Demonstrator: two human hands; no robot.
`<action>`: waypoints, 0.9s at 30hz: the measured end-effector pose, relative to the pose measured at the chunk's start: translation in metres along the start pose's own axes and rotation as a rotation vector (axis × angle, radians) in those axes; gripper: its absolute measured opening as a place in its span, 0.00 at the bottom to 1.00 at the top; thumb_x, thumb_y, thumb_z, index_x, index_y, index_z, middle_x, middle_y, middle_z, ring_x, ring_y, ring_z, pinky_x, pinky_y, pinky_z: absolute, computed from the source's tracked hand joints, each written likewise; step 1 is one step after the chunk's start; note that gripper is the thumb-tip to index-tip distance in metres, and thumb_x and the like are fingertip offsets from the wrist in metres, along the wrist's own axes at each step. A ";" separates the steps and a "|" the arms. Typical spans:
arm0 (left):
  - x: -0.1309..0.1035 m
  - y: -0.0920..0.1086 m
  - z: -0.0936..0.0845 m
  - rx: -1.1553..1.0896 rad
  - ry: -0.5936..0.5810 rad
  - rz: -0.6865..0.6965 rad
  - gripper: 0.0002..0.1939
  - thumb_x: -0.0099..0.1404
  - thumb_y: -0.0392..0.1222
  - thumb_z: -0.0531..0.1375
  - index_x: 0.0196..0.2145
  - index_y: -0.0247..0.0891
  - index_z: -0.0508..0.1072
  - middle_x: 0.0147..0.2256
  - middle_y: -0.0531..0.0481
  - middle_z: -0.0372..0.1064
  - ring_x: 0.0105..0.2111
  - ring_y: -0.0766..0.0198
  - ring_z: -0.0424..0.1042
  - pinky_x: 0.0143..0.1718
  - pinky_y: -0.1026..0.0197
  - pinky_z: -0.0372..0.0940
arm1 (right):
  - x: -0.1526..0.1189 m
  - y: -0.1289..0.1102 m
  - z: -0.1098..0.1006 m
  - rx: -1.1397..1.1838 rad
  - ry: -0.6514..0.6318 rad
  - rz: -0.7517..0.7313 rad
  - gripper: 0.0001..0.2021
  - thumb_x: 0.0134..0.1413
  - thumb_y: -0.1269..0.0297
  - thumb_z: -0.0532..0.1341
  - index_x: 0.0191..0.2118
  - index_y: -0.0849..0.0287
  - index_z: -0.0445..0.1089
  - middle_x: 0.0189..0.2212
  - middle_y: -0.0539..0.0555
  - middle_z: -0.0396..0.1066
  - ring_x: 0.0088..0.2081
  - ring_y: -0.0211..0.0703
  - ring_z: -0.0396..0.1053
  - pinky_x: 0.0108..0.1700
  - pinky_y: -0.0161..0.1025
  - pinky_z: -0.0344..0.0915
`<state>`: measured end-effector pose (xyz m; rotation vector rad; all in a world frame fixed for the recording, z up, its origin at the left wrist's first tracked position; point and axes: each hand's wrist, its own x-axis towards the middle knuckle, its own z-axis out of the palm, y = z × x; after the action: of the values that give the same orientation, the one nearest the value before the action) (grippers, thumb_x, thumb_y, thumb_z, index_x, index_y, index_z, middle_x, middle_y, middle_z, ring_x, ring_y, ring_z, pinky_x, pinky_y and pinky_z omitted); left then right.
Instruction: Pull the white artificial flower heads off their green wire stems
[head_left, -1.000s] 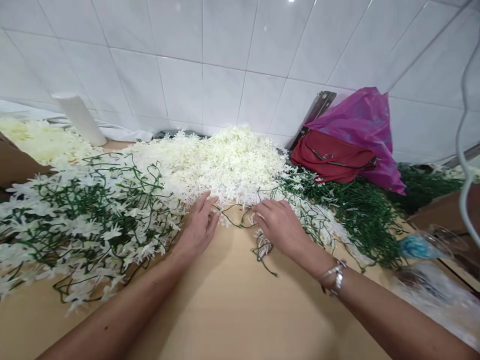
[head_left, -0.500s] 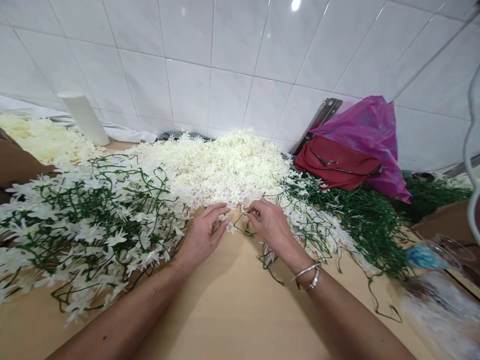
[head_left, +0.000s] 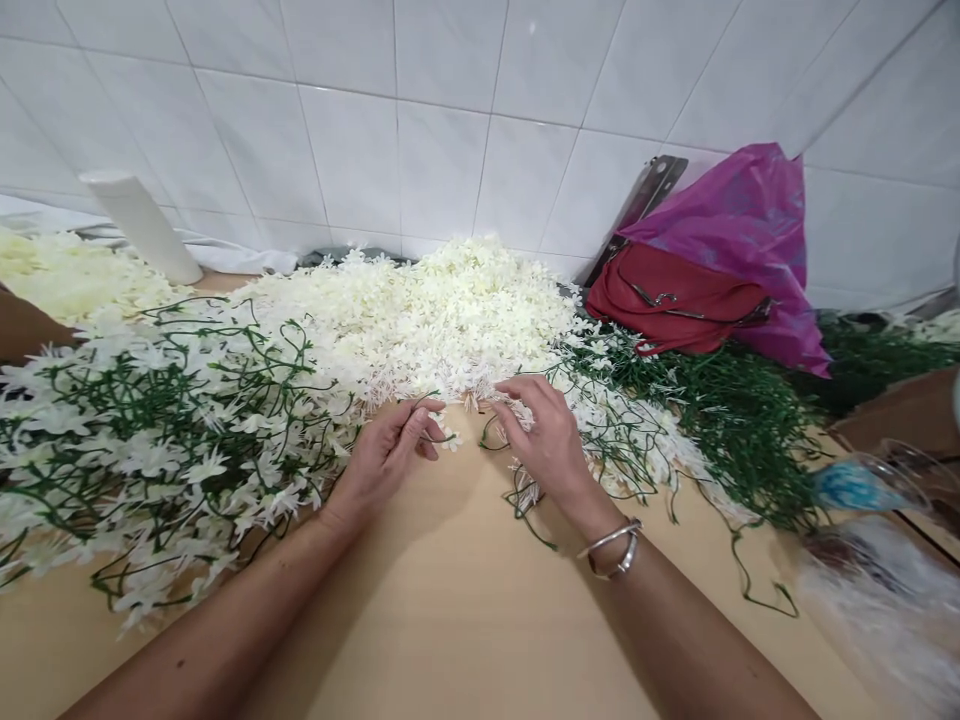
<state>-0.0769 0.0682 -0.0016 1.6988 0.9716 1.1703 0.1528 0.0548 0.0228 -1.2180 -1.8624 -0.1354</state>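
Note:
My left hand (head_left: 386,450) pinches a thin green artificial stem between thumb and fingers. A small white artificial flower (head_left: 451,439) shows at the stem's end, just right of the fingertips. To the right, my right hand (head_left: 546,435) is open, thumb and fingers apart, beside the front edge of the white blossom pile (head_left: 450,320). Below its thumb a loose green stem (head_left: 491,436) lies on the wooden table (head_left: 450,620). Left of my left hand spreads a heap of white flowers fitted on green stems (head_left: 172,450).
Bare green stems (head_left: 720,430) are heaped at the right, behind which sit a red bag (head_left: 675,300) and a purple plastic bag (head_left: 750,220). Clear plastic wrapping (head_left: 885,610) lies at the right edge. A white cylinder (head_left: 142,225) leans near the tiled wall (head_left: 442,160).
My left hand has closed on the stem and turned, thumb now on top. My right fingers, earlier pinched together by a stem, have spread apart. The camera view has shifted slightly.

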 end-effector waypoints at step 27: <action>0.000 0.009 -0.004 -0.029 -0.190 0.025 0.16 0.75 0.51 0.57 0.44 0.35 0.76 0.33 0.48 0.76 0.27 0.67 0.75 0.35 0.62 0.73 | -0.005 0.015 0.008 -0.160 -0.401 -0.018 0.18 0.65 0.81 0.57 0.49 0.54 0.78 0.46 0.57 0.74 0.45 0.50 0.67 0.48 0.44 0.63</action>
<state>-0.0798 0.0658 0.0080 1.7674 0.8147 1.0133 0.1605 0.0633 0.0097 -1.4169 -2.2435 -0.0520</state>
